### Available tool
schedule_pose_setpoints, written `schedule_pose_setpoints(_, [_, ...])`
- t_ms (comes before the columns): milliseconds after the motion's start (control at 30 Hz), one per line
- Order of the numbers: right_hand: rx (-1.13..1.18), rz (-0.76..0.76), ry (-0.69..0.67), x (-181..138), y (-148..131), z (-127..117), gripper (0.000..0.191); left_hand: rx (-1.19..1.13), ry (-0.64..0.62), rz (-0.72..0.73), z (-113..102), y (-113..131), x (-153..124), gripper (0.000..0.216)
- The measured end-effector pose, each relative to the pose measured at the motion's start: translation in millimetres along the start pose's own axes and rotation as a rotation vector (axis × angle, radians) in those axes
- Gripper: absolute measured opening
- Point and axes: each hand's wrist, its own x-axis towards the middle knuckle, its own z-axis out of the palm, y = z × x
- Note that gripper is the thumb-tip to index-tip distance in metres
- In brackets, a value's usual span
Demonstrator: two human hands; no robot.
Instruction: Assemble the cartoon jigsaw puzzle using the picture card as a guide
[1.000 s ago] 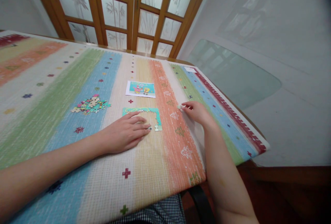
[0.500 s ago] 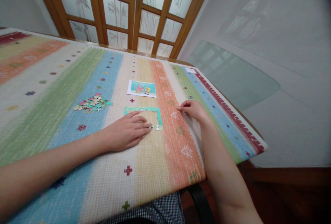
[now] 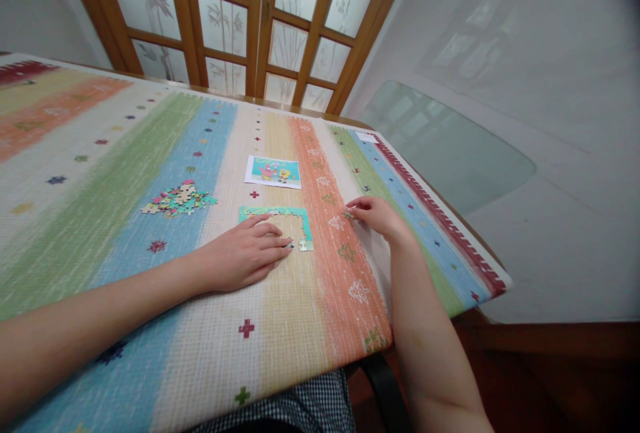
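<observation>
My left hand lies palm down on the cloth with its fingers stretched out. It covers the left side of a partly assembled jigsaw border, whose teal top and right edges show. A small dark-marked puzzle piece peeks out at its fingertips. To the right of the border, my right hand is closed in a pinch, thumb against forefinger, on a small greenish puzzle piece just over the orange stripe. Behind the border lies a printed cartoon picture with pink and yellow figures.
A heap of loose puzzle pieces sits on the blue stripe at left. The striped tablecloth drapes over the near table edge. A chair part is below it. Wood-framed glass doors stand beyond the table, with a wall at right.
The piece in my right hand shows more clearly between the fingertips. My left hand stays in place, and the whole view has shifted very slightly.
</observation>
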Motion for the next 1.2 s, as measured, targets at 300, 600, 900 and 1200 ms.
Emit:
schedule_pose_setpoints(300, [-0.047, -0.008, -0.112, -5.5, 5.1, -3.1, 0.021, -0.010, -0.005, -0.008, -0.2, 0.2, 1.9, 0.033])
schedule_pose_setpoints(600, [-0.109, -0.129, -0.129, -10.6, 22.0, -21.8, 0.018, -0.020, 0.005, -0.011, -0.9, 0.9, 0.7, 0.032])
schedule_pose_setpoints(900, [-0.171, -0.371, 0.007, -15.0, 42.0, -9.6, 0.027, -0.033, 0.006, -0.012, -1.4, 0.2, 2.2, 0.032])
schedule_pose_setpoints(1200, [-0.033, -0.295, 0.054, -21.3, 39.5, -2.5, 0.026, -0.036, 0.010, -0.015, -1.6, 0.6, 0.8, 0.032])
